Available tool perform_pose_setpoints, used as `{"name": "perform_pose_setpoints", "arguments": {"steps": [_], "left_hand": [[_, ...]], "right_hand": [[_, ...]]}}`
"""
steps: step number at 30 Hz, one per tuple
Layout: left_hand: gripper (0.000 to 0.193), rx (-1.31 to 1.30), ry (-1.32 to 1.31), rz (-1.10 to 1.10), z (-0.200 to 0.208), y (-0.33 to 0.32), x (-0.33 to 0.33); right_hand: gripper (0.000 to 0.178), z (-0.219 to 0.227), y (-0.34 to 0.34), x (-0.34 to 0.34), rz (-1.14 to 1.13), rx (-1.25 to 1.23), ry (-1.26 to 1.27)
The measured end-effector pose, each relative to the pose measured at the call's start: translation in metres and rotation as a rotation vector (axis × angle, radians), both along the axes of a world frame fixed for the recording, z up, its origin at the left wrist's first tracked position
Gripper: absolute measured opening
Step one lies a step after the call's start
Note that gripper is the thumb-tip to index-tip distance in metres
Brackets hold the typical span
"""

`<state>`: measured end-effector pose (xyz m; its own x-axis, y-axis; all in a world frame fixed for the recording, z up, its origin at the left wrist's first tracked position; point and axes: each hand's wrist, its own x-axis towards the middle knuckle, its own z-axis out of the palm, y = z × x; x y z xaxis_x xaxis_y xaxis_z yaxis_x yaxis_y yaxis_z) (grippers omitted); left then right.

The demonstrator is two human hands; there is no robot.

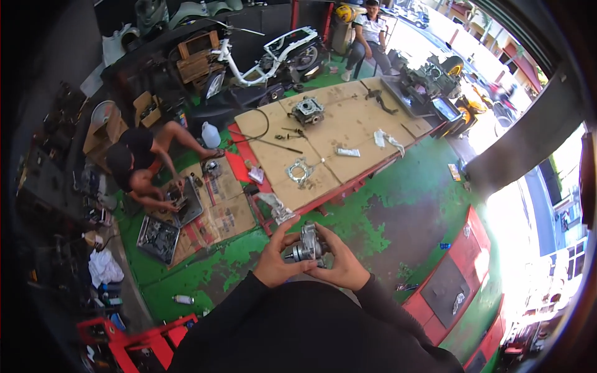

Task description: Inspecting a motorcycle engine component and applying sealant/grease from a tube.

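Observation:
A silvery metal engine part (pixel 308 241) with a round flanged body and a short shaft is held in front of my chest. My left hand (pixel 275 260) closes on its left side, the thumb along the bottom near the shaft. My right hand (pixel 344 264) grips the opposite side, fingers curled over the upper edge. Beyond them stands a red lift table covered with cardboard (pixel 336 118). On it lie a thin metal gasket (pixel 299 171), a white tube (pixel 348 152) and a larger engine block (pixel 308 110). A crumpled clear plastic bag (pixel 273 205) is at the table's near corner.
At left a person (pixel 146 161) crouches, hands over a parts tray (pixel 186 205), with another tray (pixel 158 239) beside it. A white scooter frame (pixel 255 62) stands behind. Another person (pixel 371 40) sits at the back. A red ramp (pixel 451 280) lies right; a can (pixel 183 299) is on the green floor.

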<state>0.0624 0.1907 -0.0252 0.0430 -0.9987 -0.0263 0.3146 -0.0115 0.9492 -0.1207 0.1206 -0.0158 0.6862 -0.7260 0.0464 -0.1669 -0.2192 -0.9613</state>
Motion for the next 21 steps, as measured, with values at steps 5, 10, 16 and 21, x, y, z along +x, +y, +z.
{"name": "perform_pose_setpoints", "arguments": {"steps": [5, 10, 16, 21], "left_hand": [[0.103, -0.066, -0.107, -0.066, -0.003, -0.051, 0.035], [0.105, -0.075, -0.192, -0.015, -0.024, -0.076, 0.057], [0.106, -0.069, -0.443, 0.068, -0.027, -0.104, 0.066], [0.111, -0.048, -0.442, 0.108, -0.022, -0.122, 0.061]], "right_hand": [[0.087, 0.011, -0.033, 0.033, -0.132, -0.122, 0.012], [0.090, 0.004, -0.059, 0.050, -0.213, -0.326, 0.022], [0.093, 0.000, -0.102, 0.051, -0.218, -0.372, 0.057], [0.096, -0.005, -0.141, 0.044, -0.223, -0.354, -0.040]]}}
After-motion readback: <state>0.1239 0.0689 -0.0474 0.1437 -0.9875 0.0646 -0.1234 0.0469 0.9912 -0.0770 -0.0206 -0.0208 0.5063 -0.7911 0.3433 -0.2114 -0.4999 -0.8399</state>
